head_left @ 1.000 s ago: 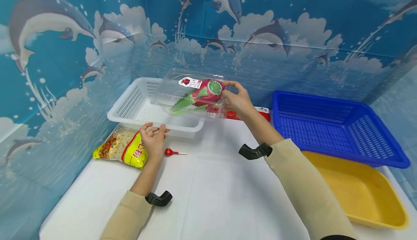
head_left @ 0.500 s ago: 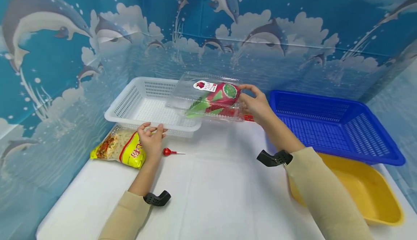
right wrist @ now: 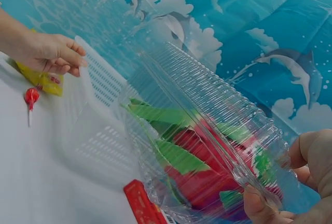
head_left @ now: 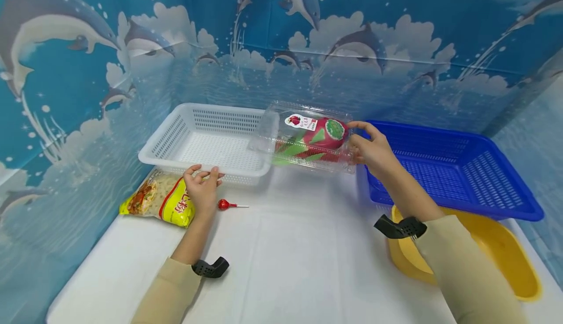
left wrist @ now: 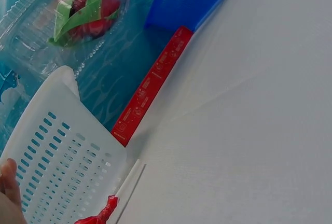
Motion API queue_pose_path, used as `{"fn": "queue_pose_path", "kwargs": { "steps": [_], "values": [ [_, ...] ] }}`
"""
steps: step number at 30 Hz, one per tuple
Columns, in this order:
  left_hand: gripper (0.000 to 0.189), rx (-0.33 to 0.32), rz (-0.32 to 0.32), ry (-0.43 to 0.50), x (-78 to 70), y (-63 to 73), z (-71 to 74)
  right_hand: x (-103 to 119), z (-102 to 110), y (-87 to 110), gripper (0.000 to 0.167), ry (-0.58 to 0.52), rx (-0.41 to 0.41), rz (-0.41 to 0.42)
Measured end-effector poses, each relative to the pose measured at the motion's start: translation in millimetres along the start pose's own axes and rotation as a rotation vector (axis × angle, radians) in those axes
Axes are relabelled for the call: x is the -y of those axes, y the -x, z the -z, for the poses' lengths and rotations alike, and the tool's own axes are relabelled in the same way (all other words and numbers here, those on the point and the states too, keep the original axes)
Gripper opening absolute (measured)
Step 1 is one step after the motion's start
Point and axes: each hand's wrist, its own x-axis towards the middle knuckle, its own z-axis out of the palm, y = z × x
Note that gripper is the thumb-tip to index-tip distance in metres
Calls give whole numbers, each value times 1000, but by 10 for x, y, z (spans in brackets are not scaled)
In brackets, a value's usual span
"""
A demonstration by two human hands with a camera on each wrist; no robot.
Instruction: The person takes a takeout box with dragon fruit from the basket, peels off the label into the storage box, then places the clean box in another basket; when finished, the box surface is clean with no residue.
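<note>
A clear plastic clamshell box point(head_left: 303, 136) with a red and green dragon fruit point(head_left: 327, 136) inside hangs in the air, tilted, in the head view. My right hand point(head_left: 374, 148) pinches its right end between thumb and fingers; the right wrist view shows the box's ridged edge point(right wrist: 207, 94) up close. The box's left end overlaps the right side of a white perforated basket point(head_left: 211, 145) from the camera's angle. My left hand point(head_left: 203, 187) grips the near rim of that basket, thumb and fingers at the edge. Inside the basket nothing shows.
A yellow printed food bag point(head_left: 160, 197) lies beside the left hand, partly under the basket's rim. Close by is a red lollipop point(head_left: 224, 205). A blue basket point(head_left: 444, 167) and a yellow basin point(head_left: 497, 250) stand at right. A long red box point(left wrist: 153, 86) lies along the back.
My right hand has carried the clear box with the dragon fruit to the right, away from over the white basket toward the blue one. The left hand stays at the white basket's rim.
</note>
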Motion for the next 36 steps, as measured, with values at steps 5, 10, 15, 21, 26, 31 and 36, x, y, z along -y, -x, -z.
{"fn": "queue_pose_path", "kwargs": {
  "steps": [5, 10, 15, 21, 26, 31, 36],
  "values": [
    [43, 4, -3, 4, -3, 9, -4, -39, 155, 120, 47, 60, -27, -20],
    [44, 3, -15, 21, -9, 4, 16, -111, 231, 193, 45, 71, -9, -15],
    [44, 13, -7, 46, 5, -3, 25, -213, 265, 277, 45, 80, 16, -12],
    [43, 13, -4, 45, 14, 6, 3, -326, 264, 387, 47, 79, 33, -7],
    [44, 14, 6, 28, 16, 10, 7, -429, 247, 468, 46, 115, 15, -23],
    [44, 16, -5, 23, 19, 6, 12, -554, 234, 580, 48, 167, -7, -35],
    [45, 20, -1, 16, 17, 1, 10, -671, 236, 695, 48, 189, 6, -26]
  ]
}}
